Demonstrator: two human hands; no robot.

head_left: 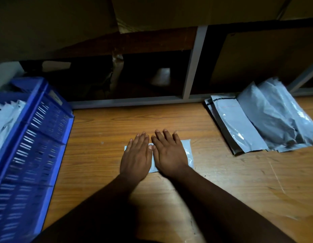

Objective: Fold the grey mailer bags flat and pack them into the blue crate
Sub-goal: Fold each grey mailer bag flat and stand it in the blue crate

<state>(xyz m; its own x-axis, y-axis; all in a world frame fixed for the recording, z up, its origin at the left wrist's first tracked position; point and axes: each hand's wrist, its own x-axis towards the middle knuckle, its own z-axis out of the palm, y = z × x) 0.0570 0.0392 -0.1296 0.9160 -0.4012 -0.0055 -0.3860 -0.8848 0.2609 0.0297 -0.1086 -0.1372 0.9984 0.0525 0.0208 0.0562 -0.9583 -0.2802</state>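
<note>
**Both hands pressing a folded mailer bag flat on the counter**

Left hand (pixel 136 156) and right hand (pixel 169 153) lie palm down, side by side, on a small folded grey mailer bag (pixel 188 151) at the centre of the wooden counter (pixel 103 130). Fingers of both hands are straight and slightly spread, pointing away from the person; nothing is gripped. The thumbs touch or nearly touch over the middle of the bag. The bag is mostly covered: its left edge shows beside the left hand, its right end sticks out past the right hand, and a strip shows between the wrists. It lies flat on the counter. Both forearms are bare.

Blue crate (pixel 34 137) stands at the left edge of the counter, well apart from the hands. It has slotted sides. Pale bags (pixel 5 116) are inside it, only partly in view at the frame edge; count cannot be told.

A loose pile of unfolded grey mailer bags (pixel 264 120) lies on the counter at the far right, well apart from the hands. The bags overlap, the upper ones crumpled, some with a dark strip at the end.

Behind the counter runs a grey metal frame (pixel 194 62) with dark openings; cardboard (pixel 267 57) fills the right opening. A pale cone-shaped thing (pixel 161 77) sits in the middle opening, too dim to identify. Lighting is low overall.
</note>
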